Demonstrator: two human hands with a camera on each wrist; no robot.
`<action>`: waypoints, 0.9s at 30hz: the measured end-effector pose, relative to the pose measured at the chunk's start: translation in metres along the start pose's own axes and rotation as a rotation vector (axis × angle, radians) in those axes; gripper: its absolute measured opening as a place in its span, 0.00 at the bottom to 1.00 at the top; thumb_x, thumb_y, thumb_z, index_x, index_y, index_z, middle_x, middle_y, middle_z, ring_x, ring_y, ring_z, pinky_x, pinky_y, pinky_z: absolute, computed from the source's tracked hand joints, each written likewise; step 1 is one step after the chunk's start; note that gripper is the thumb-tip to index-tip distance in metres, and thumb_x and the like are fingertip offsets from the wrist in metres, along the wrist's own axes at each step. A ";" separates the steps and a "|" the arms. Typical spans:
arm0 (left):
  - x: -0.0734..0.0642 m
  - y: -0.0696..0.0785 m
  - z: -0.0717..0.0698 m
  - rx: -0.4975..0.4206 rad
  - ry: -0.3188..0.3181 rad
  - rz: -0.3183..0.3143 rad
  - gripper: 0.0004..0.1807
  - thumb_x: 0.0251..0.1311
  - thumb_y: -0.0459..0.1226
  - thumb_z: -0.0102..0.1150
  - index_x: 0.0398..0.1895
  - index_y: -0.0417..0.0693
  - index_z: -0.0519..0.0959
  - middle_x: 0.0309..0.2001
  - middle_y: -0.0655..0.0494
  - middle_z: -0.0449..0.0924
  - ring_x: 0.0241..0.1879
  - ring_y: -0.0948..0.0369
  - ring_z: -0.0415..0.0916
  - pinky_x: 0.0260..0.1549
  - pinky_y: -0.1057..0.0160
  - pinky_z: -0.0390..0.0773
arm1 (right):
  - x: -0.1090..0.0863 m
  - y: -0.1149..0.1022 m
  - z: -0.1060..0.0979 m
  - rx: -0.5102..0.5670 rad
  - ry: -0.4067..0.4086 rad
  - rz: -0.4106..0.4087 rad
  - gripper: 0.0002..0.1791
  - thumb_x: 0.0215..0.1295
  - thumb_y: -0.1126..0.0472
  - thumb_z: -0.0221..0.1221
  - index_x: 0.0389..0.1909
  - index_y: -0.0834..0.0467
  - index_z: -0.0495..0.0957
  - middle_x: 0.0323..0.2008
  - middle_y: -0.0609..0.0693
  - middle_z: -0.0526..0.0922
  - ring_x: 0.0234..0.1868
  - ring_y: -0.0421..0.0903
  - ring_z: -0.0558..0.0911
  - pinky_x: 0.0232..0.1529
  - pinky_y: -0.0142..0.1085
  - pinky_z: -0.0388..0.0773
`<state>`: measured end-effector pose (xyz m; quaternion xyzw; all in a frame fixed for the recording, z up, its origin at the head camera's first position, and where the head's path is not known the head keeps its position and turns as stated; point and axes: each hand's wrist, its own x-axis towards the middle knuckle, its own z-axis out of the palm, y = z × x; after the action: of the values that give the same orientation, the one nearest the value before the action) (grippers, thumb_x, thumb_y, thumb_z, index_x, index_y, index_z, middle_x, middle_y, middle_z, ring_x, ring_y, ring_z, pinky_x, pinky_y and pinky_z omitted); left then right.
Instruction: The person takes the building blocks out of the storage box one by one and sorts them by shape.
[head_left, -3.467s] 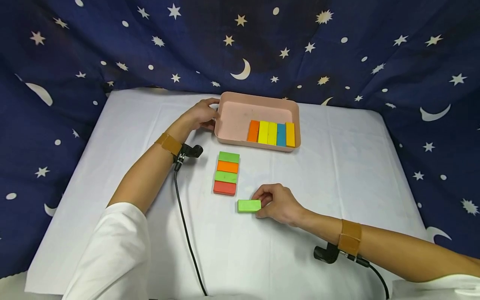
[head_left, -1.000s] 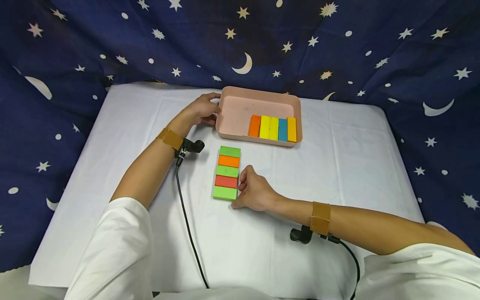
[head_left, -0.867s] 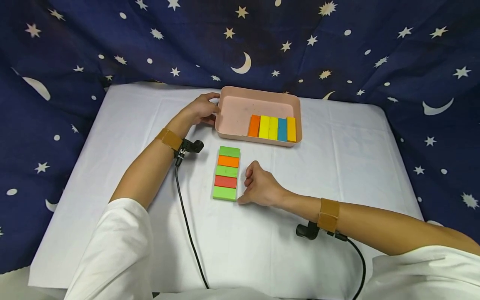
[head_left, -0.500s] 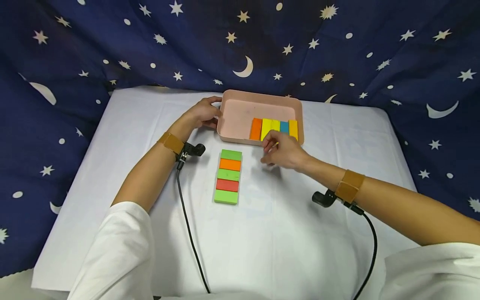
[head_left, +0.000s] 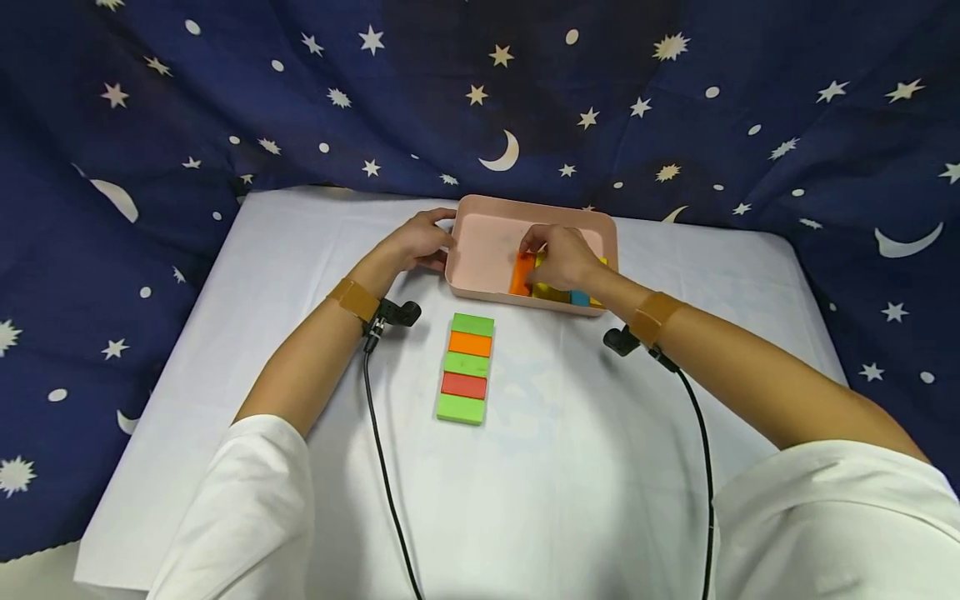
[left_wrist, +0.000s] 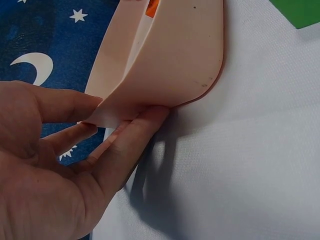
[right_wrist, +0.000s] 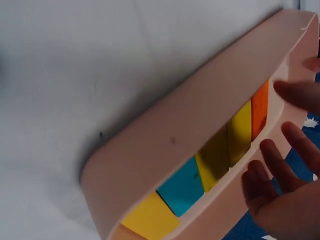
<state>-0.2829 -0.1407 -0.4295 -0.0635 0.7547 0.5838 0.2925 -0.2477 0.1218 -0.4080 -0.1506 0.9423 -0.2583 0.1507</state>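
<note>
My left hand point(head_left: 423, 240) rests against the left end of a pink tray point(head_left: 480, 293). In the left wrist view its straight fingers touch the outer wall and rim. My right hand point(head_left: 564, 258) reaches into the tray, thumb and fingers spread apart around an orange block point(head_left: 522, 275) with no contact showing in the right wrist view. Beside it lie yellow blocks point(right_wrist: 240, 134), a blue block point(right_wrist: 182, 186) and an amber block point(right_wrist: 150, 216), partly covered by the hand in the head view. On the cloth, a column runs green, orange, green, red point(head_left: 463, 385), green point(head_left: 461, 409).
A white cloth point(head_left: 525, 500) covers the table. Behind it hangs a dark blue curtain point(head_left: 420, 100) with moons and stars. A black cable point(head_left: 384, 475) trails from the left wrist camera, and another cable point(head_left: 707, 467) from the right one.
The green block once held by my right hand now lies at the near end of the column. That hand has let go and moved away into the tray; the left hand keeps its place.
</note>
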 end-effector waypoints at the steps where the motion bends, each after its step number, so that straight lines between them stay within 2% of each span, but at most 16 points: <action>1: -0.001 0.001 0.001 -0.002 -0.001 -0.001 0.38 0.72 0.28 0.52 0.82 0.64 0.60 0.58 0.41 0.78 0.31 0.57 0.84 0.27 0.63 0.85 | 0.002 0.001 0.000 -0.027 -0.009 -0.010 0.25 0.52 0.66 0.76 0.51 0.62 0.81 0.52 0.61 0.81 0.54 0.58 0.74 0.65 0.51 0.70; 5: -0.001 0.005 0.001 -0.003 0.005 -0.009 0.38 0.72 0.28 0.51 0.82 0.65 0.60 0.57 0.42 0.78 0.32 0.57 0.83 0.26 0.63 0.85 | 0.007 0.004 -0.001 -0.137 -0.047 -0.047 0.31 0.50 0.59 0.79 0.55 0.60 0.80 0.54 0.60 0.81 0.58 0.58 0.73 0.68 0.52 0.64; 9: 0.001 0.006 -0.001 -0.006 0.008 -0.009 0.38 0.72 0.28 0.52 0.82 0.65 0.61 0.60 0.41 0.77 0.32 0.56 0.84 0.27 0.63 0.86 | 0.011 0.006 -0.001 -0.176 -0.064 -0.060 0.35 0.49 0.53 0.81 0.58 0.59 0.79 0.57 0.57 0.83 0.61 0.57 0.72 0.70 0.53 0.63; 16: 0.000 0.004 -0.002 -0.001 0.006 -0.013 0.38 0.72 0.28 0.52 0.82 0.64 0.60 0.61 0.41 0.76 0.33 0.56 0.84 0.27 0.63 0.86 | 0.016 0.008 0.002 -0.146 -0.095 -0.053 0.36 0.53 0.53 0.79 0.62 0.58 0.77 0.62 0.57 0.81 0.62 0.57 0.72 0.73 0.54 0.64; 21: 0.000 0.003 -0.002 0.001 0.000 -0.013 0.38 0.72 0.29 0.52 0.82 0.64 0.60 0.60 0.41 0.77 0.34 0.56 0.84 0.28 0.63 0.86 | 0.021 0.008 0.005 -0.121 -0.091 -0.062 0.37 0.55 0.53 0.78 0.65 0.58 0.76 0.60 0.56 0.81 0.56 0.55 0.74 0.66 0.50 0.72; 27: 0.000 0.004 0.000 -0.002 -0.008 -0.023 0.38 0.72 0.29 0.52 0.82 0.65 0.60 0.59 0.42 0.77 0.34 0.56 0.84 0.30 0.62 0.86 | 0.027 0.009 0.007 -0.124 -0.127 -0.070 0.40 0.56 0.52 0.76 0.69 0.57 0.74 0.62 0.56 0.79 0.56 0.54 0.74 0.66 0.48 0.72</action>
<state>-0.2843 -0.1396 -0.4263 -0.0703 0.7520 0.5815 0.3023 -0.2711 0.1164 -0.4245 -0.2084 0.9392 -0.1943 0.1914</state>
